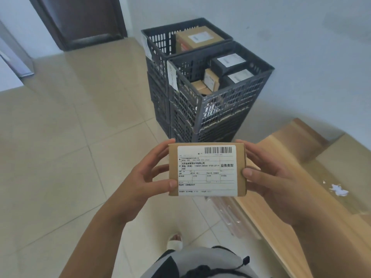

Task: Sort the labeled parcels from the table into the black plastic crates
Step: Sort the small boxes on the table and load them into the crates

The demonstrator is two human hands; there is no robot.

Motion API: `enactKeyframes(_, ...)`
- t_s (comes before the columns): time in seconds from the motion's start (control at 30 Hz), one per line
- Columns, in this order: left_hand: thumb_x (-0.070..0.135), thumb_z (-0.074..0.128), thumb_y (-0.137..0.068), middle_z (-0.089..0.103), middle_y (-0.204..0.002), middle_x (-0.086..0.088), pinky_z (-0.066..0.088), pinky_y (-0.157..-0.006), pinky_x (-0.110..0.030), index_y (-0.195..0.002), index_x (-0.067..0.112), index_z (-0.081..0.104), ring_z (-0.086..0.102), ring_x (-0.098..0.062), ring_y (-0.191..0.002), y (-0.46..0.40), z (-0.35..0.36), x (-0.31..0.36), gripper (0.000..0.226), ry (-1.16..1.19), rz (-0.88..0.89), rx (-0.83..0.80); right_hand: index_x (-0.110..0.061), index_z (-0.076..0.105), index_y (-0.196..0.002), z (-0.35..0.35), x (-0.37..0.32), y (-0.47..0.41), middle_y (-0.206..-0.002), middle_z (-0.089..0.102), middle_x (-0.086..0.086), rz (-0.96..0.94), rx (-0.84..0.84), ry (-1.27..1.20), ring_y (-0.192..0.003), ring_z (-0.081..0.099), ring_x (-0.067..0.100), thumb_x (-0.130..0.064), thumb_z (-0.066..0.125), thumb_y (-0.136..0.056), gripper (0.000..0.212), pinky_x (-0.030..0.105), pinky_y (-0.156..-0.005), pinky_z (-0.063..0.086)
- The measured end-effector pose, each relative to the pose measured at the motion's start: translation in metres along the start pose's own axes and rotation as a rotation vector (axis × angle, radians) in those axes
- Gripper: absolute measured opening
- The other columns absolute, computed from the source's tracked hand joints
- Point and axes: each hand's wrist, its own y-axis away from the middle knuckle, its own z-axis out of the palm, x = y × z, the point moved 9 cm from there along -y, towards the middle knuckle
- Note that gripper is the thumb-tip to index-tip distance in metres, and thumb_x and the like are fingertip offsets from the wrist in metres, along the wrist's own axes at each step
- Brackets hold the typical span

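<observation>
I hold a small cardboard parcel (206, 169) up in front of me with both hands, label toward my face. My left hand (149, 177) grips its left edge: the thumb lies across the lower front corner, the fingers curl round behind and over the top corner. My right hand (267, 175) mirrors it on the right edge, thumb pressed on the front face, fingers wrapped behind. Both forearms reach forward from below, bare, wrists slightly bent inward.

The parcel is a flat brown box with crisp edges, almost covered by a white printed label (206, 170) carrying a barcode at the top right and lines of black text.

Beyond it, on the pale tiled floor (70, 127), stand two stacks of black plastic crates (216, 109) with slotted lattice walls, set against a light wall. The near top crate holds several small parcels, brown and black, some with white labels; the far top crate (160, 39) holds one larger brown labelled box (198, 38). To my right is the light wooden bench (271, 197), with a big flat cardboard box (345, 169) lying on it that bears a torn white scrap.
</observation>
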Motion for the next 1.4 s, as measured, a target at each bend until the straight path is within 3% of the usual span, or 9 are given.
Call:
enactKeyframes(0.1, 0.032, 0.082, -0.074, 0.049, -0.157, 0.014, 0.050, -0.098, -0.046, -0.148, 0.049, 0.047, 0.056, -0.019, -0.135, -0.029, -0.022, -0.001, 0.084, 0.012, -0.013, -0.030, -0.026, 0.065, -0.139, 0.005, -0.001, -0.032, -0.143, 0.065, -0.002, 0.003, 0.005, -0.011, -0.117, 0.071, 0.030, -0.025, 0.078, -0.076, 0.064, 0.037, -0.081, 0.061)
enactKeyframes(0.23, 0.035, 0.083, -0.073, 0.049, -0.156, 0.016, 0.052, -0.100, -0.050, -0.147, 0.050, 0.047, 0.055, -0.021, -0.137, -0.075, -0.044, -0.003, 0.085, -0.005, -0.049, -0.065, -0.036, 0.069, -0.131, 0.001, 0.000, -0.077, -0.141, 0.067, -0.002, 0.039, 0.009, 0.006, -0.118, 0.070, 0.029, -0.033, 0.086, -0.075, 0.059, 0.037, -0.083, 0.061)
enactKeyframes(0.43, 0.036, 0.083, -0.072, 0.050, -0.154, 0.018, 0.051, -0.101, -0.050, -0.146, 0.052, 0.047, 0.056, -0.018, -0.135, -0.169, -0.095, -0.003, 0.084, -0.043, -0.101, -0.046, -0.039, 0.066, -0.133, -0.014, 0.006, -0.186, -0.145, 0.063, -0.005, 0.078, -0.004, 0.018, -0.123, 0.067, 0.032, -0.039, 0.084, -0.074, 0.062, 0.050, -0.093, 0.057)
enactKeyframes(0.53, 0.034, 0.083, -0.072, 0.052, -0.153, 0.017, 0.051, -0.100, -0.049, -0.147, 0.049, 0.048, 0.058, -0.020, -0.133, -0.228, -0.121, 0.008, 0.084, -0.064, -0.132, -0.038, -0.036, 0.064, -0.136, -0.024, 0.000, -0.251, -0.147, 0.061, -0.004, 0.087, 0.009, -0.012, -0.123, 0.067, 0.032, -0.038, 0.082, -0.074, 0.064, 0.058, -0.098, 0.055)
enactKeyframes(0.73, 0.034, 0.082, -0.072, 0.052, -0.154, 0.014, 0.050, -0.101, -0.055, -0.148, 0.047, 0.047, 0.059, -0.024, -0.132, -0.346, -0.158, 0.049, 0.085, -0.120, -0.153, -0.072, -0.030, 0.062, -0.140, -0.051, -0.029, -0.359, -0.149, 0.060, -0.002, 0.036, 0.043, -0.116, -0.118, 0.070, 0.034, -0.023, 0.076, -0.084, 0.058, 0.056, -0.090, 0.061)
enactKeyframes(0.93, 0.039, 0.082, -0.075, 0.055, -0.151, 0.011, 0.048, -0.105, -0.061, -0.150, 0.047, 0.042, 0.057, -0.030, -0.134, -0.420, -0.186, 0.060, 0.085, -0.151, -0.162, -0.126, -0.029, 0.062, -0.140, -0.066, -0.042, -0.434, -0.149, 0.059, 0.000, 0.053, 0.089, -0.087, -0.124, 0.067, 0.033, -0.023, 0.073, -0.083, 0.058, 0.059, -0.094, 0.058)
enactKeyframes(1.3, 0.035, 0.083, -0.078, 0.058, -0.146, 0.012, 0.051, -0.106, -0.055, -0.149, 0.051, 0.041, 0.059, -0.022, -0.133, -0.535, -0.237, 0.065, 0.085, -0.186, -0.168, -0.426, -0.032, 0.063, -0.135, -0.045, -0.058, -0.489, -0.143, 0.064, -0.002, -0.002, 0.361, -0.047, -0.128, 0.065, 0.029, -0.017, 0.064, -0.089, 0.048, 0.058, -0.096, 0.057)
enactKeyframes(1.4, 0.038, 0.084, -0.079, 0.059, -0.144, 0.016, 0.058, -0.098, -0.043, -0.147, 0.054, 0.043, 0.061, -0.017, -0.130, -0.561, -0.262, 0.070, 0.081, -0.165, -0.161, -0.510, -0.035, 0.065, -0.131, -0.021, -0.069, -0.506, -0.141, 0.065, -0.004, -0.008, 0.450, -0.036, -0.126, 0.065, 0.027, -0.017, 0.064, -0.089, 0.046, 0.057, -0.096, 0.057)
